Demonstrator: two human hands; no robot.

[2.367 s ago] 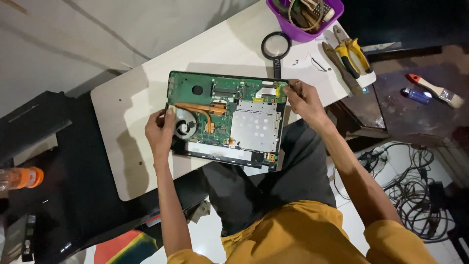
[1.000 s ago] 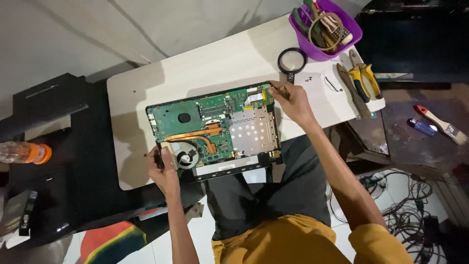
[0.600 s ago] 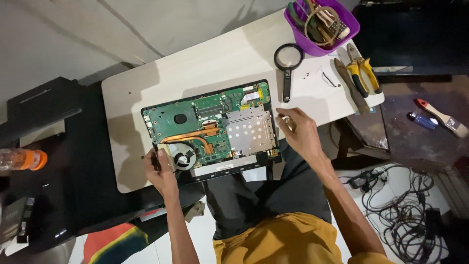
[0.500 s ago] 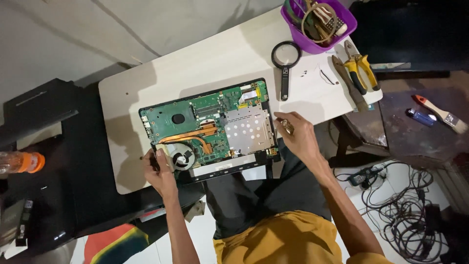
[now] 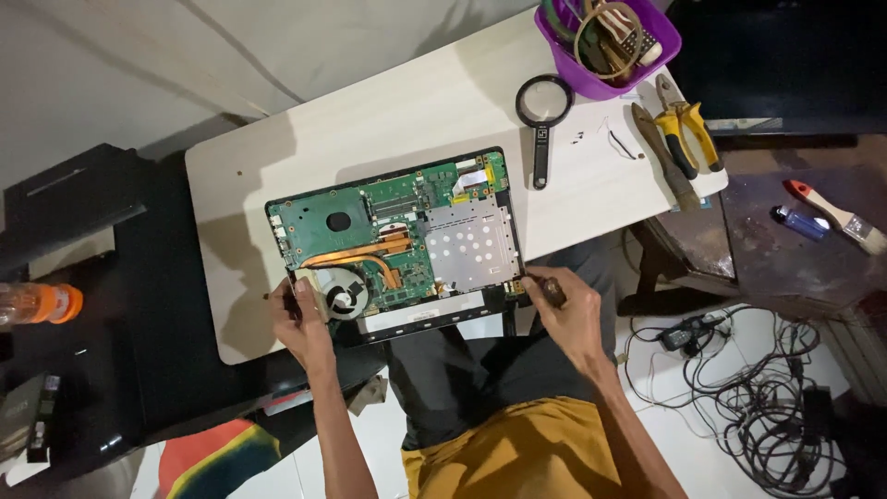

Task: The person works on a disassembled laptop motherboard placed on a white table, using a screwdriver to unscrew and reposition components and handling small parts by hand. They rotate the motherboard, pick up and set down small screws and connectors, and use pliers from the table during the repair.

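The person's right hand [image 5: 571,310] is closing around a small dark-handled tool [image 5: 552,291], probably a screwdriver, and pressing its tip at the near right corner of the opened black laptop base [image 5: 397,245], which is lying on the pale wooden table [image 5: 407,102] with its green circuit board, copper heat pipe and round fan exposed. The left hand [image 5: 300,319] is gripping the near left edge of that base, fingers curled over the rim, steadying it.

The laptop's near edge is overhanging the table towards the person's lap, so a hard push from the tool could tip or slide it off. The tip could also slip and scratch the bare board.

Farther right, a black-rimmed magnifying glass [image 5: 542,106] is lying beside the laptop, with yellow-handled pliers [image 5: 686,129] near the table's right edge. At the far right corner, a purple plastic bowl [image 5: 605,42] is holding a jumble of coiled cable and small tools; the individual pieces are hard to tell apart.
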